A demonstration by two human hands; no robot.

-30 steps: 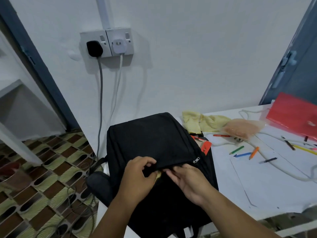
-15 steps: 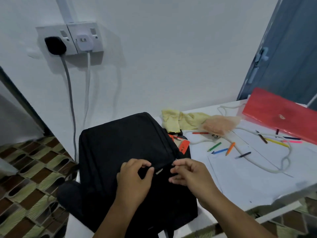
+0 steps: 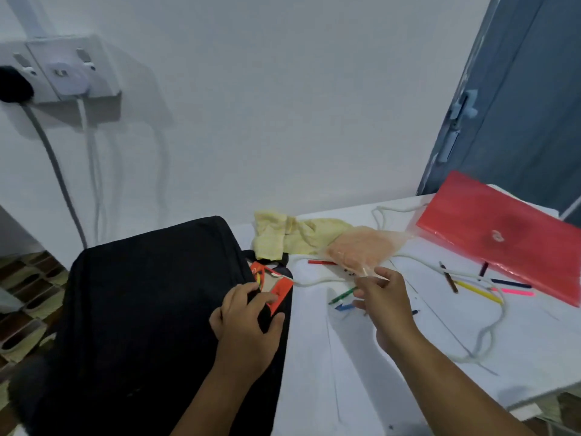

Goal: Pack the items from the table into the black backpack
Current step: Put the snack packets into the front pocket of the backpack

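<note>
1 black fabric backpack (image 3: 141, 309) on left end of table (image 3: 314, 388); L hand (image 3: 248, 322) grips its right edge by 1 orange card (image 3: 278, 289). R hand (image 3: 385, 305) blurred at 1 peach plastic bag (image 3: 358, 250); I can't tell if pinching.

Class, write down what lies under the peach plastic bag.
A red pencil pokes out from beneath the translucent peach plastic bag, which also overlaps a yellow cloth. Whatever else it covers is hidden.
</note>
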